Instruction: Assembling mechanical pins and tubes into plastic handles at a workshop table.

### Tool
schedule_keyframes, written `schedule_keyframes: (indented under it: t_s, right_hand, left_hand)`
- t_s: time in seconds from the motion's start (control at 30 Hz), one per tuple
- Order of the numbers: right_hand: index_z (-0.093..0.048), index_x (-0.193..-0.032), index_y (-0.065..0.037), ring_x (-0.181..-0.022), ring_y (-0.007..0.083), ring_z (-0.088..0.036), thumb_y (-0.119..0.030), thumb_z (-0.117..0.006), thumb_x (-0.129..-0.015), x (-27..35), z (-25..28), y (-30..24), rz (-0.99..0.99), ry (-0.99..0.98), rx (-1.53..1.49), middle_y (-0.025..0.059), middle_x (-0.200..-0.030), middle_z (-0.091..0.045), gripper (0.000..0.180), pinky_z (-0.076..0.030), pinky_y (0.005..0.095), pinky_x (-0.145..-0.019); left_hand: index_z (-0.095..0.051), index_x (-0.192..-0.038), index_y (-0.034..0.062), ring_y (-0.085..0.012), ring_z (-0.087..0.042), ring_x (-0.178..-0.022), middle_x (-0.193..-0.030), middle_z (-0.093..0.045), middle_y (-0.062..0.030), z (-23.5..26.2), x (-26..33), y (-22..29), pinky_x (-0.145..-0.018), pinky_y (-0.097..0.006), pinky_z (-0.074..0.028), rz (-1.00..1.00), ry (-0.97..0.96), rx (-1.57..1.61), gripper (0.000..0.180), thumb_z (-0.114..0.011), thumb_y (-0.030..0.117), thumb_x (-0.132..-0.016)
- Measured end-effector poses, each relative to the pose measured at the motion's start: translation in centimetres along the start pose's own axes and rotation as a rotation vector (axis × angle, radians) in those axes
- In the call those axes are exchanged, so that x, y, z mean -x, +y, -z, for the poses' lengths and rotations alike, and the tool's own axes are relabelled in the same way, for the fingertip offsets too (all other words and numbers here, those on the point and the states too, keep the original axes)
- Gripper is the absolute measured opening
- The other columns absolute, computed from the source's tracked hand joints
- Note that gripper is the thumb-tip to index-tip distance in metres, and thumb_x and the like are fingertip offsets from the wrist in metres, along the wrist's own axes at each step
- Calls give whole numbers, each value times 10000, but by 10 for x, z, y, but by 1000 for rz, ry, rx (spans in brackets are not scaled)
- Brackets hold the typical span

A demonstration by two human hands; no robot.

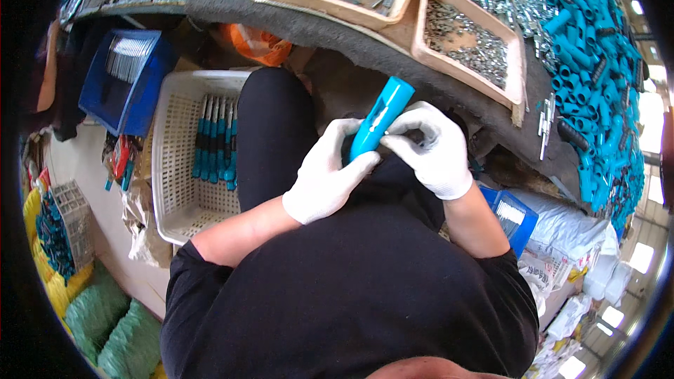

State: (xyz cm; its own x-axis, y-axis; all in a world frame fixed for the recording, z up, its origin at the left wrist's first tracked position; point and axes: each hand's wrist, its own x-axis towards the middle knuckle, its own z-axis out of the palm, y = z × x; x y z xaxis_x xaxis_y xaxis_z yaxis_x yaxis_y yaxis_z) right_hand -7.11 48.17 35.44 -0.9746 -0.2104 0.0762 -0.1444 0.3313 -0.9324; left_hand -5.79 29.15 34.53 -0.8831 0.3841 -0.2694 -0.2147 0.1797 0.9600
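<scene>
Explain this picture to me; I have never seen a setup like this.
There is no machine: a person works by hand, in white gloves. The one picture comes from a wide camera worn on the person's head, looking down, so straight edges bend near the rim. The left hand holds a turquoise tube with a slot in its side. The right hand has its fingers bent close to the tube; whether they pinch something small is hard to tell. On the bench ahead, one tray holds flat metal strips, a second tray holds small metal parts, and a heap of turquoise tubes lies to the right. By the person's left leg, a white crate holds turquoise-and-black tools.
</scene>
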Motion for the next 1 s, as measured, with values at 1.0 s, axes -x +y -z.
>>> schedule_keyframes:
  t_s: [1.0]
  right_hand:
    - [-473, -1245, -9, -832, 128, -591, -57, -633, -860, 13, 27, -16, -235, -32, -417, 98, -1023, -572, 420, -515, 242, -687]
  left_hand:
    - [-306, -1415, 21, -118, -570, -869, -1092, -568, -101, -3, 4, 1, -751, -271, -488, 6, -359, 367, 621, -591, 259, -917]
